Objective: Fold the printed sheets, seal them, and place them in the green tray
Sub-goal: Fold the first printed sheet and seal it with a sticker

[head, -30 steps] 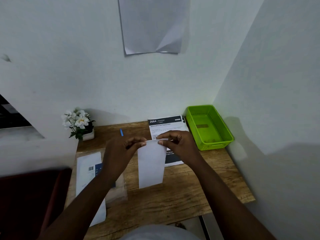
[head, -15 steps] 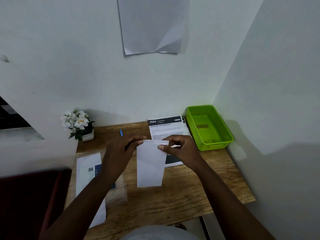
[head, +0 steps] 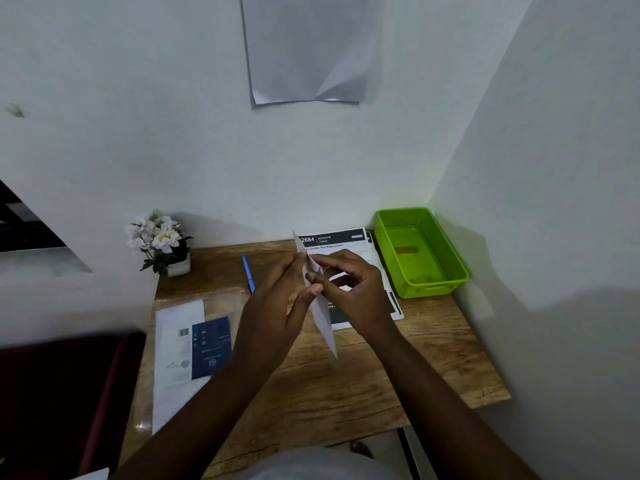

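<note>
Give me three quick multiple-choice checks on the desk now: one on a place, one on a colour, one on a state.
1. Where is the green plastic tray?
A. far right corner of the wooden desk
B. near left edge
C. on the wall

2. What colour is the pen beside the flower pot?
A. red
B. blue
C. black

3. What does the tray hold?
A. three envelopes
B. a sheet stack
C. nothing

Key: 1 A, it sits against both walls. 2 B, its barrel is blue. 3 C, its floor is bare; both hands, left and right, hold the folded white sheet.
</note>
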